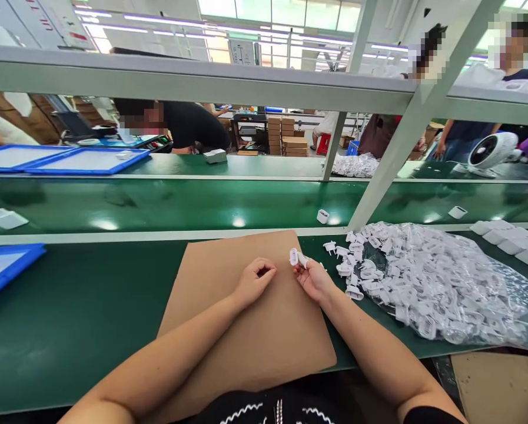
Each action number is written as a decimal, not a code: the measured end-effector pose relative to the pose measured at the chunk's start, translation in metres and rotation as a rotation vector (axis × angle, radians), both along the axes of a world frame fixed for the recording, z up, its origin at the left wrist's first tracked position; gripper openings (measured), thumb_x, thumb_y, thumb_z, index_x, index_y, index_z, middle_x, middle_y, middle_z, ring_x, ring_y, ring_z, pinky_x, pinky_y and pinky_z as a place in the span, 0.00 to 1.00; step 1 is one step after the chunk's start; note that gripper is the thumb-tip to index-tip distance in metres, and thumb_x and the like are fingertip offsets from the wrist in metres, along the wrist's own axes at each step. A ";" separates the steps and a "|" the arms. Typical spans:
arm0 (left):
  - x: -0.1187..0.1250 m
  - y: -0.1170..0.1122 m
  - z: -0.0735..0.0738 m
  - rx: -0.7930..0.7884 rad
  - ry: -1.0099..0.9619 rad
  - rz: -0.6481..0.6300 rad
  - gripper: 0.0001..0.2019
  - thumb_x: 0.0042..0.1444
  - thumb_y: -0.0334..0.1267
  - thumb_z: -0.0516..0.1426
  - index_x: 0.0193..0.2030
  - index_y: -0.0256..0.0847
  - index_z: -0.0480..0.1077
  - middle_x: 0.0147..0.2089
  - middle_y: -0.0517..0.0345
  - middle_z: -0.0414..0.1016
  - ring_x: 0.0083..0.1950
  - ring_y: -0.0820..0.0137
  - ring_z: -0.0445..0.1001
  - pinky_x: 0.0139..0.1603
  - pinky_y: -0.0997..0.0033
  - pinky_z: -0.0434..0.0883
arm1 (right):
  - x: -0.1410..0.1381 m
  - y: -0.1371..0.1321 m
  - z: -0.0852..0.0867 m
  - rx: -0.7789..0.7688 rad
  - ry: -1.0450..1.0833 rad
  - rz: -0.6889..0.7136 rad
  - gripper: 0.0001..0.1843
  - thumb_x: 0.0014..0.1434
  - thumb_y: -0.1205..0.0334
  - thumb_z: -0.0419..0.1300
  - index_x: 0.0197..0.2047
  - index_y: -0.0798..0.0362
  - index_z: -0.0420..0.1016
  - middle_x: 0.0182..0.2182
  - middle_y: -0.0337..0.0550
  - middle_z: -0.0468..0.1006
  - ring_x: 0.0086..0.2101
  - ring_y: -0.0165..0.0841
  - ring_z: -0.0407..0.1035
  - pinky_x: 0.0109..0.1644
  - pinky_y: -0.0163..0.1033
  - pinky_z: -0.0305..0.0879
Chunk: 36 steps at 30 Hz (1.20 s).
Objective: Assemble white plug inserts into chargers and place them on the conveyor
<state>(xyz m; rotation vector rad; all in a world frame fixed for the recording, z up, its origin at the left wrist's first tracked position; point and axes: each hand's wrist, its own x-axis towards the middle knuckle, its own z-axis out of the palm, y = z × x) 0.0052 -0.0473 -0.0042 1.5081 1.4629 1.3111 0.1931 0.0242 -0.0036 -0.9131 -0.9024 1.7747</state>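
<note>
My right hand [315, 281] grips a small white plastic plug part [294, 257] between thumb and fingertips, its oval face turned toward me. Something white, perhaps a finger cover, shows at the thumb. To the left, my left hand [253, 281] hovers over the brown cardboard sheet [250, 330] with fingers curled in and the thumb against them; nothing shows in it. Just right of my right hand, several loose white plug parts [345, 262] with prongs lie beside a clear plastic bag [449, 288] heaped with the same kind of parts.
Behind the cardboard runs a green conveyor belt [179, 203] carrying a white housing [322, 216] and another white piece [458, 212]. A blue-rimmed tray [12, 265] lies at left, white blocks [511, 238] at right. A slanted metal post [382, 165] crosses the view. Co-workers stand beyond.
</note>
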 end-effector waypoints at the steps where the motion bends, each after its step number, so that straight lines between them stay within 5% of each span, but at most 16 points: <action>1: 0.001 0.000 0.001 -0.033 -0.037 0.016 0.11 0.57 0.48 0.60 0.32 0.42 0.75 0.41 0.53 0.78 0.43 0.65 0.75 0.47 0.65 0.70 | 0.000 0.000 0.001 0.019 -0.043 0.014 0.08 0.56 0.57 0.67 0.38 0.49 0.74 0.31 0.42 0.78 0.31 0.34 0.71 0.35 0.40 0.71; 8: -0.007 0.023 0.009 -0.315 -0.317 0.163 0.19 0.46 0.53 0.65 0.36 0.38 0.78 0.37 0.52 0.80 0.38 0.65 0.75 0.40 0.67 0.71 | 0.006 -0.005 0.022 0.174 -0.321 0.055 0.09 0.57 0.58 0.65 0.41 0.51 0.76 0.36 0.43 0.77 0.35 0.34 0.70 0.41 0.40 0.68; 12: -0.012 0.067 0.022 -0.280 -0.171 0.172 0.20 0.49 0.50 0.63 0.43 0.37 0.80 0.39 0.50 0.81 0.39 0.65 0.76 0.38 0.68 0.71 | 0.010 -0.021 0.032 0.739 -1.113 0.204 0.10 0.57 0.74 0.60 0.41 0.52 0.76 0.45 0.48 0.75 0.44 0.37 0.69 0.44 0.39 0.64; 14: -0.009 0.096 0.029 -0.235 -0.077 0.164 0.20 0.51 0.48 0.62 0.47 0.38 0.80 0.42 0.49 0.82 0.42 0.64 0.77 0.43 0.66 0.72 | 0.010 -0.026 0.034 0.863 -1.390 0.264 0.15 0.56 0.78 0.57 0.44 0.53 0.76 0.47 0.49 0.74 0.45 0.38 0.69 0.42 0.40 0.62; 20: 0.025 0.187 0.036 -0.131 0.117 0.072 0.24 0.51 0.36 0.64 0.57 0.35 0.76 0.60 0.41 0.76 0.55 0.56 0.76 0.59 0.56 0.72 | 0.010 -0.024 0.036 0.912 -1.512 0.273 0.17 0.58 0.77 0.58 0.47 0.52 0.76 0.48 0.50 0.75 0.48 0.42 0.66 0.42 0.41 0.61; 25: 0.053 0.234 0.030 -0.035 0.288 -0.041 0.38 0.37 0.22 0.66 0.61 0.35 0.73 0.72 0.41 0.65 0.73 0.50 0.60 0.75 0.57 0.57 | 0.009 -0.025 0.034 0.936 -1.531 0.290 0.17 0.58 0.76 0.59 0.48 0.51 0.76 0.48 0.49 0.75 0.46 0.41 0.67 0.41 0.41 0.61; 30: 0.056 0.237 0.029 -0.020 0.398 -0.088 0.16 0.45 0.29 0.65 0.44 0.38 0.78 0.54 0.45 0.74 0.55 0.56 0.74 0.61 0.59 0.69 | 0.011 -0.027 0.034 0.947 -1.530 0.302 0.14 0.59 0.74 0.60 0.47 0.52 0.77 0.47 0.49 0.76 0.46 0.40 0.68 0.41 0.40 0.62; 36: 0.018 0.181 0.033 0.073 0.461 -0.063 0.13 0.50 0.45 0.65 0.40 0.42 0.76 0.42 0.54 0.72 0.42 0.62 0.73 0.46 0.63 0.71 | 0.014 -0.017 0.034 0.874 -1.324 0.195 0.08 0.59 0.68 0.63 0.41 0.50 0.81 0.40 0.43 0.77 0.41 0.36 0.70 0.40 0.38 0.61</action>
